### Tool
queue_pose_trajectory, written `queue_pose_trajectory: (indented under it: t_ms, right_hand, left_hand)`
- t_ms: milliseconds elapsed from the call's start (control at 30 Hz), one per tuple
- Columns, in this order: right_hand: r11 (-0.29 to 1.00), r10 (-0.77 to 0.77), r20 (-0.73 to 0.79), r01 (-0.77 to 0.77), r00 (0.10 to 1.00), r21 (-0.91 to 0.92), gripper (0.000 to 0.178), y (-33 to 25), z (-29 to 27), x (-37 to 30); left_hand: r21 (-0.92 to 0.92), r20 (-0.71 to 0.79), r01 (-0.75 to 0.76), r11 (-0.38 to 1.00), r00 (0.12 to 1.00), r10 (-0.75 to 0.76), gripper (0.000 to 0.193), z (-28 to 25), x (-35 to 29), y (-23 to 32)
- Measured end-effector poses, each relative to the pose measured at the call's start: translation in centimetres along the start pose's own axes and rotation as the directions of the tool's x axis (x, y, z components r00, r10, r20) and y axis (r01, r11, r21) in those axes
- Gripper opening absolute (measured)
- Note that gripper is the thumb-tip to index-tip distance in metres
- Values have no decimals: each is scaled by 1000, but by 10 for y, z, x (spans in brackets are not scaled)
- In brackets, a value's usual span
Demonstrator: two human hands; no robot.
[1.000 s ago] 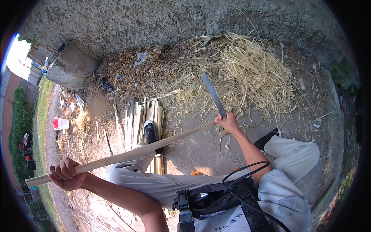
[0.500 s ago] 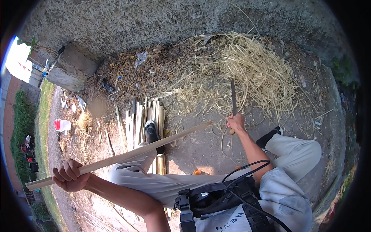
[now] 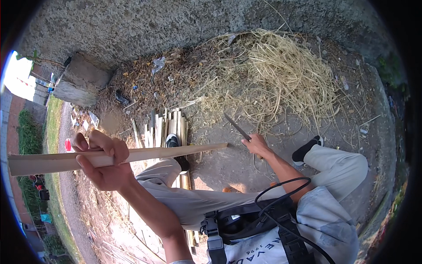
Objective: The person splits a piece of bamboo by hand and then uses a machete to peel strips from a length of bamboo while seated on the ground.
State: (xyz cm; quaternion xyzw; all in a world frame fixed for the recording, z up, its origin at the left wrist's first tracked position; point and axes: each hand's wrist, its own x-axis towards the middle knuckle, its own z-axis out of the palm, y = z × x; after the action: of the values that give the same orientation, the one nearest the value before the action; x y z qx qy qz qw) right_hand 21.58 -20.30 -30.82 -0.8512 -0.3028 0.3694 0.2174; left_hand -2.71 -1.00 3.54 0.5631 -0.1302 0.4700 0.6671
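My left hand (image 3: 104, 160) is closed round a long, pale split strip, likely bamboo or wood (image 3: 171, 152), close to its wide near end. The strip lies nearly level across my view, its narrow tip out over the ground in front of me. In my right hand (image 3: 257, 146) is a long-bladed knife (image 3: 238, 126), gripped by its wooden handle. Its dark blade slants up and to the left, with a small gap between it and the strip's tip.
A heap of curly pale shavings (image 3: 290, 75) lies by the rough wall (image 3: 176, 26). Several split strips (image 3: 160, 130) are stacked under my left shoe (image 3: 172, 141). A concrete block (image 3: 83, 81) stands at the far left. A black cable (image 3: 281, 182) loops over my lap.
My left hand has risen and turned, bringing the strip up to nearly level. The knife has swung from pointing away to slanting left, and my right hand has shifted slightly left and down.
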Motion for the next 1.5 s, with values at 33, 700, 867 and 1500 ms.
queue_pose_trajectory:
  t_ms: [33, 700, 867, 1500]
  right_hand:
    - [998, -38, -29, 37, 999, -47, 35, -1, 1, 0]
    - [877, -131, -179, 199, 975, 438, 35, -71, -10, -63]
    - [868, -236, -201, 299, 951, 396, 38, -47, 22, -72]
    - [793, -408, -220, 463, 886, 394, 30, -105, -14, -111]
  left_hand:
    - [69, -6, -39, 997, 999, 39, 23, -3, 3, -4]
    - [188, -345, 71, 980, 939, -2, 57, 35, 33, -50]
    - [135, -246, 61, 989, 969, -26, 58, 60, 36, -64]
    - [267, -368, 55, 962, 928, 49, 50, 67, 41, -68]
